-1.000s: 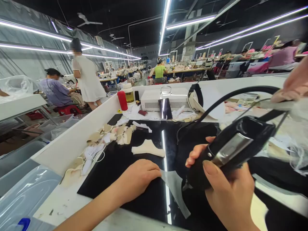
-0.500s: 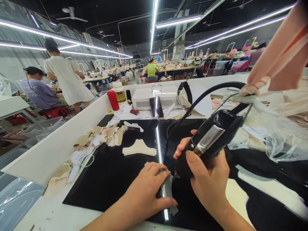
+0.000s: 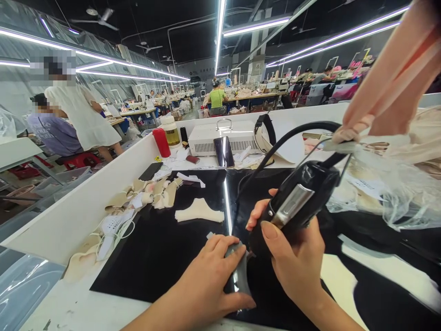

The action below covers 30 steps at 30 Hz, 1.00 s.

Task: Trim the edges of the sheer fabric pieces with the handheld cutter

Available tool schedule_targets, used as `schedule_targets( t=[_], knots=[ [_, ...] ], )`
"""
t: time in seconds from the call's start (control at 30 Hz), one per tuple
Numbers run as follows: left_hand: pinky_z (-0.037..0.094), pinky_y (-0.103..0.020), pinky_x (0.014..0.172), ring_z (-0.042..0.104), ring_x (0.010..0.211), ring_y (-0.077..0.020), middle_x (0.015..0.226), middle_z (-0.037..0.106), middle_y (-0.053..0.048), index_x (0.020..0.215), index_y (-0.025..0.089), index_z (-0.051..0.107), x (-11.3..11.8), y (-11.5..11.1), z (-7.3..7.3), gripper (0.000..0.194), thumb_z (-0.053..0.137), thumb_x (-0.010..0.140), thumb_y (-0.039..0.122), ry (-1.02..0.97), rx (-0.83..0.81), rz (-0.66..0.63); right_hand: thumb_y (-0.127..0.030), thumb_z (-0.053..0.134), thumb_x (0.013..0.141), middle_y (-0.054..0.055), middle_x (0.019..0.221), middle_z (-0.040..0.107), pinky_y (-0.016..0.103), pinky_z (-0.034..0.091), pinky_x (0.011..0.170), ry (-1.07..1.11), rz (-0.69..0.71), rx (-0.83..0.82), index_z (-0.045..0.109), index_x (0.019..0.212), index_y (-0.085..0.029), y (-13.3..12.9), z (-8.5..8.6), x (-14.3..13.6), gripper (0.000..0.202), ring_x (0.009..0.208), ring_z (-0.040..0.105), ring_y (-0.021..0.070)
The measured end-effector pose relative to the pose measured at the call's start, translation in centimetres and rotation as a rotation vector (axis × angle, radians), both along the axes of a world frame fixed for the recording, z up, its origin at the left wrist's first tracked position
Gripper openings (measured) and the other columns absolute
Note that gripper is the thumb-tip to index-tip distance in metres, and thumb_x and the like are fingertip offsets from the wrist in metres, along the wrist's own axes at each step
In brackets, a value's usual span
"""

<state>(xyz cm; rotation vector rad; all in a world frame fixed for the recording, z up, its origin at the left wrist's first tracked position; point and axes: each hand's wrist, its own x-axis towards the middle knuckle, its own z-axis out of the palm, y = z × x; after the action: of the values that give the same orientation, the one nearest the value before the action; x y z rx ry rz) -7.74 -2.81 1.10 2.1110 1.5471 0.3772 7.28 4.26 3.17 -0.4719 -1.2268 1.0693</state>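
A black corded hand-held power tool (image 3: 294, 200) with a silver metal plate on its side is in my right hand (image 3: 299, 262), fingers and thumb wrapped round its body. It leans with its lower end toward the black board (image 3: 155, 248), near a curved grey translucent strip (image 3: 243, 276). My left hand (image 3: 213, 276) lies over this strip, fingers and thumb spread, pressing it onto the board. The tool's working tip is mostly hidden. Beyond my left hand lies a cream fabric piece (image 3: 199, 210).
Pink cloth (image 3: 382, 78) hangs at the right, tied by the tool's cord. Cream pieces (image 3: 339, 280) and a clear plastic bag (image 3: 406, 197) lie right. Beige scraps (image 3: 144, 193) line the left side. A white metal box (image 3: 223, 138) and phone (image 3: 223, 151) stand behind. People work beyond.
The tool and my right hand have shifted slightly left and down. My left hand stays on the strip, which shows at a slightly different angle. The standing person at the left has moved left.
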Motion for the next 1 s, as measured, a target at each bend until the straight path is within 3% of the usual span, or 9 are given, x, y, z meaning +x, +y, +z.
schedule_targets(
  t=[0.3, 0.73, 0.87, 1.0],
  knots=[
    [0.037, -0.056, 0.121, 0.040, 0.142, -0.0356, 0.156, 0.045, -0.013, 0.152, 0.027, 0.050, 0.1, -0.1, 0.7, 0.084, 0.088, 0.078, 0.039, -0.008, -0.036, 0.006, -0.024, 0.074, 0.088, -0.001, 0.086, 0.070, 0.032, 0.061, 0.068, -0.074, -0.085, 0.014, 0.063, 0.105, -0.027, -0.1, 0.2, 0.0, 0.021, 0.071, 0.068, 0.0167],
    [0.035, -0.056, 0.122, 0.042, 0.141, -0.0346, 0.155, 0.047, -0.011, 0.151, 0.028, 0.051, 0.1, -0.2, 0.7, 0.082, 0.087, 0.078, 0.040, 0.006, -0.013, -0.005, -0.039, 0.075, 0.094, 0.000, 0.093, 0.068, 0.033, 0.062, 0.072, -0.016, 0.074, -0.022, 0.061, 0.120, -0.033, -1.4, -0.6, 0.5, 0.031, 0.077, 0.068, 0.0179],
    [0.026, -0.058, 0.126, 0.039, 0.146, -0.0345, 0.158, 0.044, -0.012, 0.154, 0.026, 0.048, 0.3, -0.3, 0.8, 0.086, 0.087, 0.079, 0.041, 0.013, -0.040, 0.008, -0.039, 0.076, 0.093, -0.001, 0.091, 0.068, 0.031, 0.062, 0.071, 0.009, 0.074, -0.020, 0.062, 0.117, -0.032, -1.4, -0.2, 0.4, 0.028, 0.075, 0.068, 0.0165],
    [0.014, -0.061, 0.129, 0.025, 0.156, -0.0358, 0.168, 0.029, -0.015, 0.162, 0.019, 0.033, 0.4, -1.4, -0.2, 0.094, 0.082, 0.084, 0.039, 0.035, -0.047, 0.093, -0.039, 0.077, 0.093, -0.001, 0.089, 0.069, 0.029, 0.061, 0.073, 0.020, 0.047, -0.013, 0.064, 0.109, -0.030, -1.4, 0.2, 0.5, 0.023, 0.074, 0.068, 0.0150]
  ],
)
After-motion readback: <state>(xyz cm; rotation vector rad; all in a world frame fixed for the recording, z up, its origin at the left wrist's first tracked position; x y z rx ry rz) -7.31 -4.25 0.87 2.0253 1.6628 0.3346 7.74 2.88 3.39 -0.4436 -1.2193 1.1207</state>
